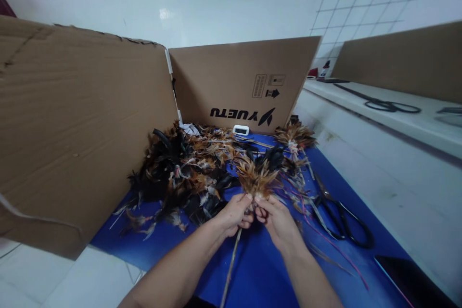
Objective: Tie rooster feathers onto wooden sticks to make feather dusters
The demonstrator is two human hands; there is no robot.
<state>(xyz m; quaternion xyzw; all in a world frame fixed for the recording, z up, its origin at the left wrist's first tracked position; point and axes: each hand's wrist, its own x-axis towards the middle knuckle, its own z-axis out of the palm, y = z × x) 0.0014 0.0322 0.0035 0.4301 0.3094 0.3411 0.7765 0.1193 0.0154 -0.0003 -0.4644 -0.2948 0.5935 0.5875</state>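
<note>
Both hands meet over a blue mat (pixel 260 264). My left hand (pixel 235 214) is closed round a thin stick (pixel 230 269) that runs down toward me. My right hand (pixel 276 219) pinches the base of a brown feather tuft (pixel 257 178) at the top of that stick, fingertips touching those of the left hand. A heap of black and brown feathers (pixel 184 173) lies just left of and behind the hands.
Black scissors (pixel 339 219) lie on the mat to the right, among pink strings (pixel 317 231). A bound feather bunch (pixel 295 137) and a small white device (pixel 241 129) sit near the cardboard walls (pixel 79 125). A dark flat object (pixel 411 279) lies at bottom right.
</note>
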